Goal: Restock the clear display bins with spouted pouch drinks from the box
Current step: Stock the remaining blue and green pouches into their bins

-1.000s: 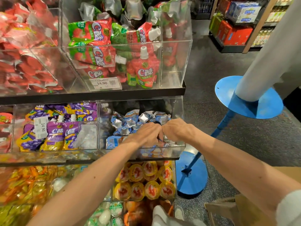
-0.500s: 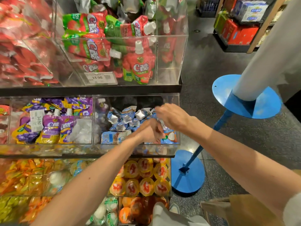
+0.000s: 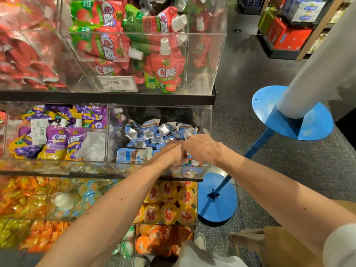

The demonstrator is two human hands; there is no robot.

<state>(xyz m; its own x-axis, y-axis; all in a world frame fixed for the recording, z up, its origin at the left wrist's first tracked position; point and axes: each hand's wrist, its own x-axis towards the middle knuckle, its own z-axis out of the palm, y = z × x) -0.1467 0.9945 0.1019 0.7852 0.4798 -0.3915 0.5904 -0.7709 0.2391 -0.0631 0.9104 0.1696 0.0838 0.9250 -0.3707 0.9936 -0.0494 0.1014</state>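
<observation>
Both hands reach into the clear bin on the right of the middle shelf, which holds a heap of blue-and-white spouted pouches. The left hand and the right hand meet knuckle to knuckle over the front right part of the heap, fingers curled down into the pouches; what each one grips, or whether it grips anything, cannot be told, since the fingertips are hidden among the packs. Most of the blue pouches stand with their long axis running back into the bin, their silvery folded bottoms turned up and toward the camera. One blue pouch lies flat against the front wall, its long axis running left to right. In the neighbouring bin to the left, purple grape pouches stand upright with white caps at the top. On the shelf above, a red strawberry pouch stands upright against the front wall, spout up, beside a price tag. A brown cardboard box sits on the floor at lower right, near a blue stand.
</observation>
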